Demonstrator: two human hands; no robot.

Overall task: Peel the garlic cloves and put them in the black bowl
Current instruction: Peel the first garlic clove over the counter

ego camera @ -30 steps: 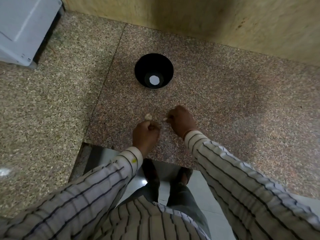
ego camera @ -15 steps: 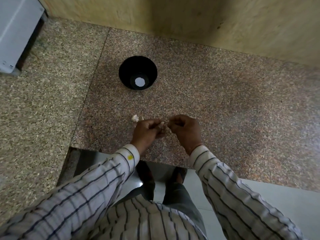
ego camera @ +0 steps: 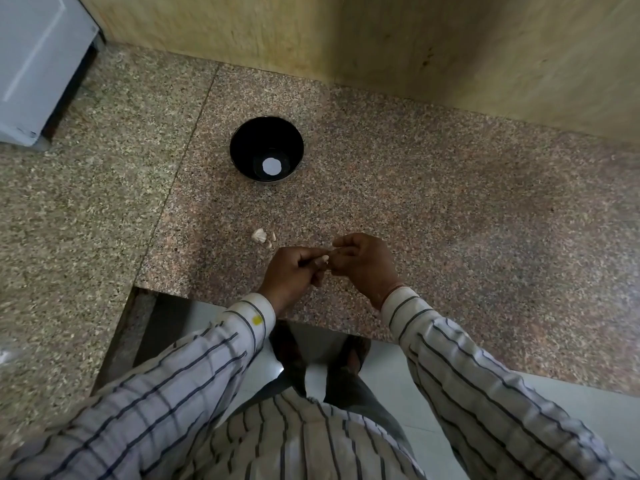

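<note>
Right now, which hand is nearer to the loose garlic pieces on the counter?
Left. The left hand is just right of the garlic pieces; the right hand is farther right, beyond the left hand.

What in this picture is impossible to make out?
Head view only.
1. Clove pinched between left hand and right hand: fingers cover it, peeling progress unknown.
2. Bits on counter: too small, cloves or skins.
3. White box: cut off by top-left edge.

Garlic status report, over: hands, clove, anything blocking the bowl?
Left hand and right hand pinch one garlic clove between them. Black bowl: no cloves visible inside. Loose garlic pieces on counter, not blocking.
</note>
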